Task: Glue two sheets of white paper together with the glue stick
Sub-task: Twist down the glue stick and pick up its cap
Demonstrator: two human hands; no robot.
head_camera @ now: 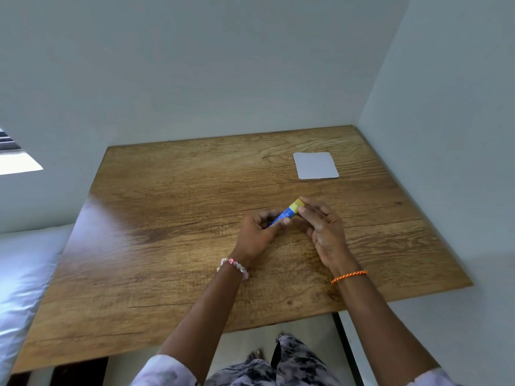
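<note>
Fig.: Glue stick (287, 213) w/ yellow cap, over table (167, 246) centre. Left hand (257, 232) is clasping its blue body; right hand (323, 227) is pinching the cap. White paper (315, 165) is lying beyond the stick, well apart.

Wood table (172, 246) w/ white paper (315, 165) near far-right corner
</note>
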